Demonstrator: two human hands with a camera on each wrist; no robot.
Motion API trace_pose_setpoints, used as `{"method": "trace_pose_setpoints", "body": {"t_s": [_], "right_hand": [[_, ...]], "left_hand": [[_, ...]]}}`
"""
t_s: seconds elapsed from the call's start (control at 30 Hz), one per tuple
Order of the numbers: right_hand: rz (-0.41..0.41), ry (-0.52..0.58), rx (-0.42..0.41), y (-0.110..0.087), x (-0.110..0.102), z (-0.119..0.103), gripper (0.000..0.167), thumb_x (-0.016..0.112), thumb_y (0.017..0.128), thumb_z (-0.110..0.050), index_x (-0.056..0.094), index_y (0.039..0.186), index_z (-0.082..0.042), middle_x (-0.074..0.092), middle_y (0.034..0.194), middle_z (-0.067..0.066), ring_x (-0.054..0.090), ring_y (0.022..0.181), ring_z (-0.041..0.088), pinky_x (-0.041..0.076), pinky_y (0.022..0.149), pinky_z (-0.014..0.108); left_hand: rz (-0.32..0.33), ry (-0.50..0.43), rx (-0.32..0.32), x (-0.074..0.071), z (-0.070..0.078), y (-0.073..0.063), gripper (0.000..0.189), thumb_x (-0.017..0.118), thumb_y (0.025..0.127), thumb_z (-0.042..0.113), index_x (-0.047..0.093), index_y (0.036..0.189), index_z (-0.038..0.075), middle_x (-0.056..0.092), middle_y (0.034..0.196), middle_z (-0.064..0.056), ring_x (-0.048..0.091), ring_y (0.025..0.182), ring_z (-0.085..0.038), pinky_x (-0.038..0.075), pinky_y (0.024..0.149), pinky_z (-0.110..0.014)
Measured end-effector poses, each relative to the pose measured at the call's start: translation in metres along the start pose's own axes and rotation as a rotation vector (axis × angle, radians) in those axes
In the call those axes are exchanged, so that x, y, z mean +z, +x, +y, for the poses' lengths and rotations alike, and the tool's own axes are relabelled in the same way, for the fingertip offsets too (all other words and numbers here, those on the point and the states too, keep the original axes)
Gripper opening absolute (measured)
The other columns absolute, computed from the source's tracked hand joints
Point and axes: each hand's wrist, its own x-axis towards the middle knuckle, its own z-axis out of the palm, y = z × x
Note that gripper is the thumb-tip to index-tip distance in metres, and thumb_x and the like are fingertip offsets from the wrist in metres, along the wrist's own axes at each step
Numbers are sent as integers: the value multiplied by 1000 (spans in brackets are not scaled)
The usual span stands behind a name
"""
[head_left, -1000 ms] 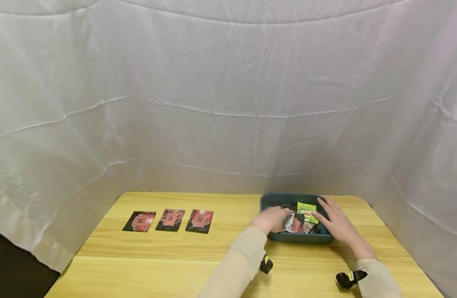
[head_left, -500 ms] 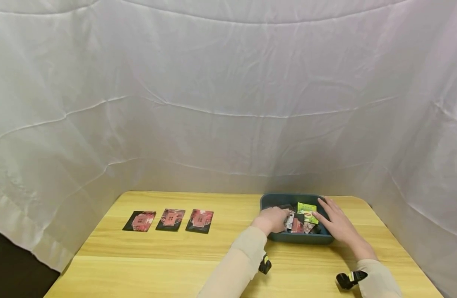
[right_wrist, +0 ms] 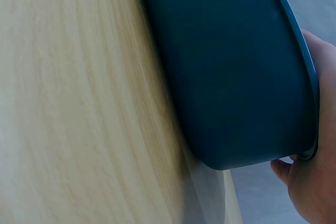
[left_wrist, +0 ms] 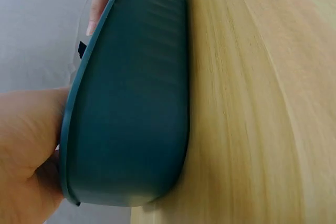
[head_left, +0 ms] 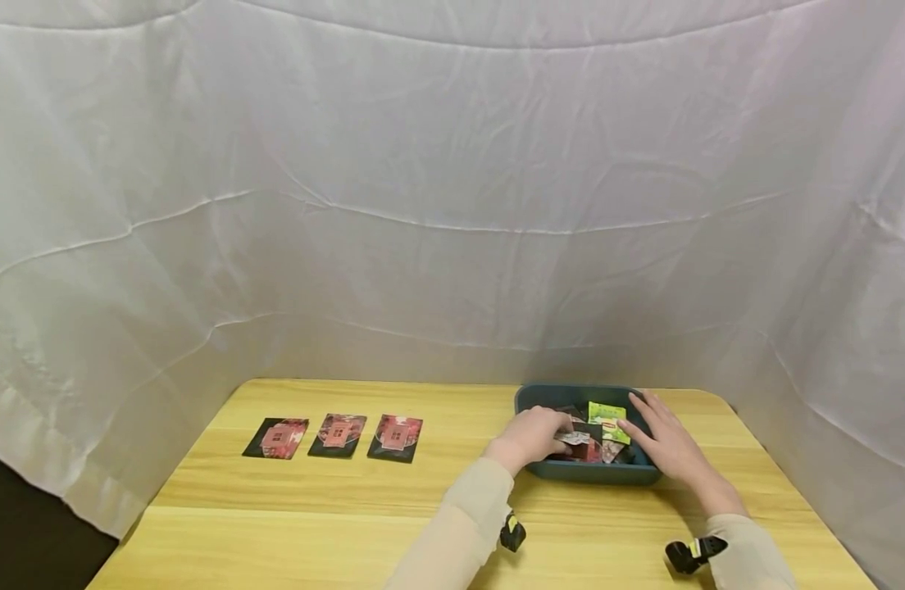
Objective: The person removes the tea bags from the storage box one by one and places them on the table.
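Note:
At the right of the head view a dark blue-green bin (head_left: 593,472) stands on the table with several small packets inside. My left hand (head_left: 529,436) reaches over its left rim and pinches a whitish packet (head_left: 575,438) between thumb and fingers. A green and yellow sachet (head_left: 608,421) and a dark red packet (head_left: 591,452) lie beside it in the bin. My right hand (head_left: 672,447) holds the bin's right rim, thumb on the inner side. In both wrist views the bin's outer wall (left_wrist: 126,93) hides the contents.
Three flat black and red packets lie in a row on the left of the wooden table (head_left: 290,524): a left one (head_left: 277,438), a middle one (head_left: 338,435) and a right one (head_left: 396,437). Pale curtains (head_left: 423,287) hang behind and beside the table.
My left hand has shifted slightly left and back, lifting and tilting the whitish packet that lay flat in the bin before. The right hand and the three packets in the row have stayed put.

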Motion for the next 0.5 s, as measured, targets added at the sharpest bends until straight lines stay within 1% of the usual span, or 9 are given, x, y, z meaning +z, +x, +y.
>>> {"method": "trace_pose_setpoints", "body": {"t_s": [0.07,0.13,0.23,0.37,0.5], "right_hand": [[0,0,-3,0,0,0,78,45,99,-52,23,154,-2,12,159,30,10,145,51,13,110,72],[0,2,-5,0,0,-1,78,45,99,-52,23,154,-2,12,159,30,10,146,51,13,110,72],[0,4,-5,0,-1,-1,78,46,99,-52,23,154,-2,12,159,30,10,146,51,13,110,73],[1,2,-5,0,0,0,78,46,99,-52,23,154,-2,12,159,30,10,145,51,13,109,73],[3,2,-6,0,1,1,78,46,99,-52,23,154,-2,13,159,31,11,145,52,14,109,73]], "left_hand": [[3,-12,18,-1,-1,-3,21,66,90,41,71,109,32,71,104,17,64,85,-1,51,74,-17],[11,-10,40,-1,-3,-5,21,64,92,39,70,111,32,70,106,17,65,88,-1,52,75,-17],[45,16,76,-4,-4,-11,20,63,94,33,70,113,31,71,108,16,66,92,-2,53,79,-17],[136,53,115,-8,-4,-20,21,63,95,27,70,115,28,71,109,12,66,97,-4,53,83,-18],[262,46,154,-11,-6,-30,23,61,96,24,69,118,26,70,112,10,66,100,-4,53,84,-17]]}}
